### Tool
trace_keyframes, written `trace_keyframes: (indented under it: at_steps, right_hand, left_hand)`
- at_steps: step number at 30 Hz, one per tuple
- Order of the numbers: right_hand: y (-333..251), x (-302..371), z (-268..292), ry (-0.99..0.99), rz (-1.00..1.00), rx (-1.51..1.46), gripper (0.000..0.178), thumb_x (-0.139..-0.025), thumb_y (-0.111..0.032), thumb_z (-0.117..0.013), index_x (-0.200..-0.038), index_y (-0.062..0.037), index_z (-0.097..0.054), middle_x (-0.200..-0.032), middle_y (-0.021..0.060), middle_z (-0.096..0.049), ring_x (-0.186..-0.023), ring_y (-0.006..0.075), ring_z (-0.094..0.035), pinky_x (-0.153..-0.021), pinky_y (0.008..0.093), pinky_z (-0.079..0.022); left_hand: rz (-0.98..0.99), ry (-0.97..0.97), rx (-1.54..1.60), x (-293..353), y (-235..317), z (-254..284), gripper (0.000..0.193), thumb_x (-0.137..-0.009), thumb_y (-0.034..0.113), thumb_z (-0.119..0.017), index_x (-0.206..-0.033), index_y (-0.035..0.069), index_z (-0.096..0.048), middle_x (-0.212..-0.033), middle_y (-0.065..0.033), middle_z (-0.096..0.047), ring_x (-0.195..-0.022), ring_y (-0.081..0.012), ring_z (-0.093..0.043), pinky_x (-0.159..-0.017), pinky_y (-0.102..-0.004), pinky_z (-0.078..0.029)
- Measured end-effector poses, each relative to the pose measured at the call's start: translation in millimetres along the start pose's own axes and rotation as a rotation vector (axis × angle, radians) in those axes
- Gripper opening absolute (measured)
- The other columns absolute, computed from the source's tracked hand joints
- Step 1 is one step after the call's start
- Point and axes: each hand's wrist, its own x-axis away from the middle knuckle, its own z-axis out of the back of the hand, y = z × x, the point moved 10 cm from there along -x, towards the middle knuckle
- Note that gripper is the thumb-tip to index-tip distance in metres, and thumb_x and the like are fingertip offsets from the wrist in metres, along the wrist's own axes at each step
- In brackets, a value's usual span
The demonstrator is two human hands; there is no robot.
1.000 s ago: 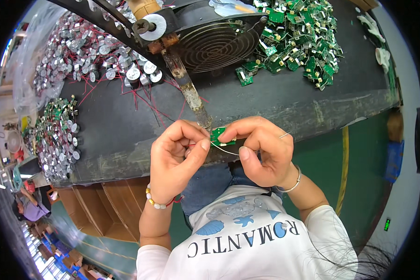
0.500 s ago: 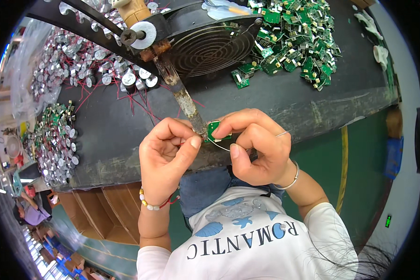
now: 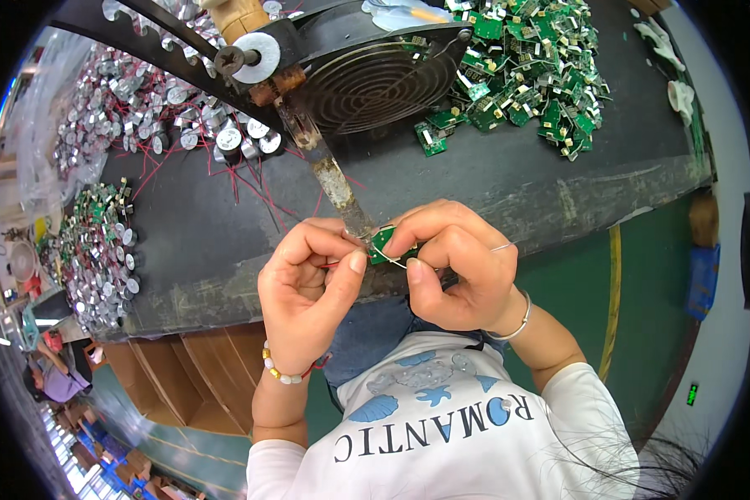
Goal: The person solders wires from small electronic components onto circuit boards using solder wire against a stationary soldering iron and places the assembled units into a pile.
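A stand-mounted soldering iron [image 3: 335,185] points down between my two hands, its tip by the edge of a small green circuit board [image 3: 381,240]. My left hand [image 3: 304,279] is closed in a pinch beside the tip, with a thin red wire [image 3: 332,264] showing at its fingers; the wire's end is hidden. My right hand [image 3: 467,271] is closed on a strand of silvery solder wire [image 3: 397,262], which curves from thumb and fingers toward the iron's tip. Its index fingertip rests on the board.
Behind the iron stands a black fan with a round grille [image 3: 379,96]. A heap of green circuit boards [image 3: 529,71] lies at the far right. Silver round motors with red wires [image 3: 154,117] cover the far left, and wired boards [image 3: 100,250] pile up nearer. Cardboard boxes [image 3: 187,379] sit below the table edge.
My left hand has shifted slightly right and down, and more red wire shows at its fingers. The board has tilted and dropped a little below the iron's tip. My right hand has barely moved.
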Motion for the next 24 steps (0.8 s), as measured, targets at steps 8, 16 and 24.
trace_keyframes:
  at_steps: [8, 16, 24]
  right_hand:
    - [-6.8, -1.3, 0.5, 0.023, 0.073, 0.045, 0.014, -0.068, 0.006, -0.063, -0.067, -0.002, -0.052, -0.085, 0.0106, -0.063, -0.059, 0.016, -0.058, -0.05, 0.0257, -0.049]
    - [1.9, 8.5, -3.0, -0.04, -0.002, 0.005, 0.008, -0.073, 0.0, -0.06, -0.072, -0.0025, -0.052, -0.088, 0.0123, -0.064, -0.06, 0.0167, -0.058, -0.053, 0.0267, -0.048]
    - [11.5, 48.7, 3.7, -0.136, -0.121, -0.255, 0.007, -0.084, 0.0, -0.042, -0.091, -0.0001, -0.042, -0.091, 0.0207, -0.061, -0.063, 0.0182, -0.058, -0.06, 0.0302, -0.051]
  left_hand:
    - [-0.01, 0.051, -0.09, 3.4, 3.4, 2.3, 0.011, -0.084, -0.009, -0.061, -0.09, -0.002, -0.055, -0.102, -0.0068, -0.057, -0.077, -0.0042, -0.047, -0.063, -0.018, -0.038]
    - [-0.104, 0.097, -0.422, 15.2, 15.1, 8.0, 0.011, -0.08, -0.007, -0.063, -0.081, 0.0, -0.055, -0.094, -0.0063, -0.06, -0.065, -0.0033, -0.044, -0.055, -0.0176, -0.035]
    - [-0.595, 0.739, -1.881, 24.3, 133.8, 115.7, 0.037, -0.087, 0.021, -0.068, -0.118, 0.002, -0.058, -0.116, -0.0166, -0.058, -0.106, -0.0319, -0.053, -0.09, -0.0401, -0.043]
